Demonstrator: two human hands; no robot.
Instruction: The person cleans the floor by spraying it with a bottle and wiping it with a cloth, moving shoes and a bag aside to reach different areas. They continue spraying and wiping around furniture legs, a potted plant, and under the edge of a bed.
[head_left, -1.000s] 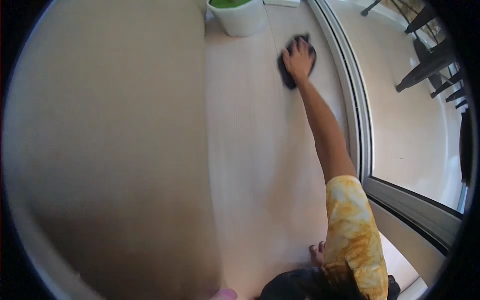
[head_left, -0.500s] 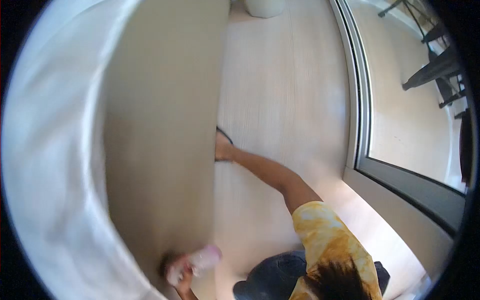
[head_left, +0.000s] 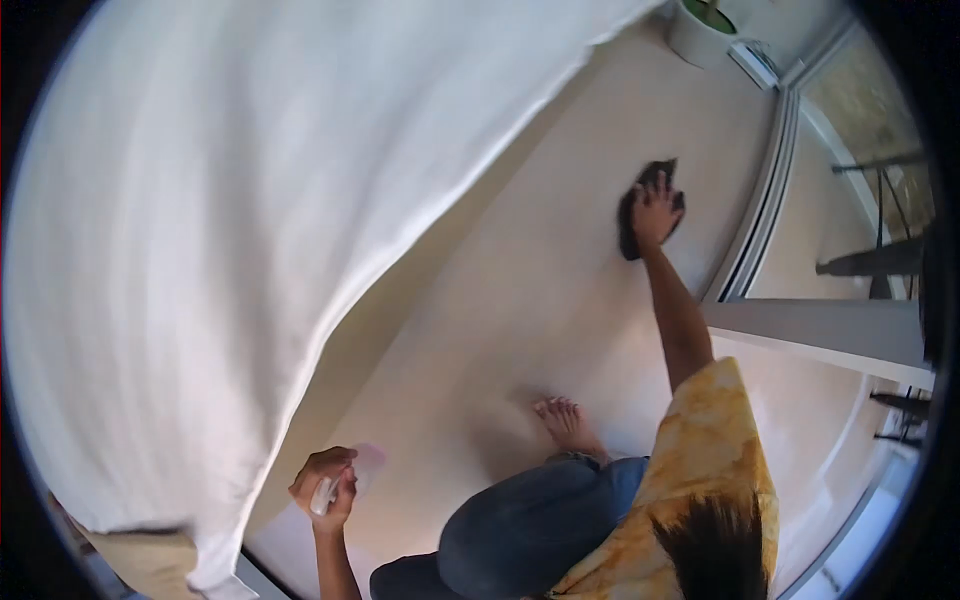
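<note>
At the lower left, my left hand [head_left: 325, 485] is wrapped round a clear spray bottle [head_left: 368, 463] with a pinkish end, held near the bed's side. Toward the upper right, my right hand [head_left: 655, 212] lies flat with fingers spread on a dark cloth [head_left: 630, 222] on the pale floor. The arm on this side is stretched out from a yellow tie-dye sleeve [head_left: 712, 430].
White fabric [head_left: 200, 220] hangs over a beige side panel at the left. A potted plant [head_left: 700, 38] stands at the top right, by a sliding-door frame [head_left: 765, 190]. Dark furniture legs [head_left: 875, 257] show beyond it. My bare foot [head_left: 568, 425] rests on the floor.
My right hand, formerly partly hidden at the panel's lower edge, now shows in full on the dark cloth farther right. The view has turned, and more white fabric and the bare foot show.
</note>
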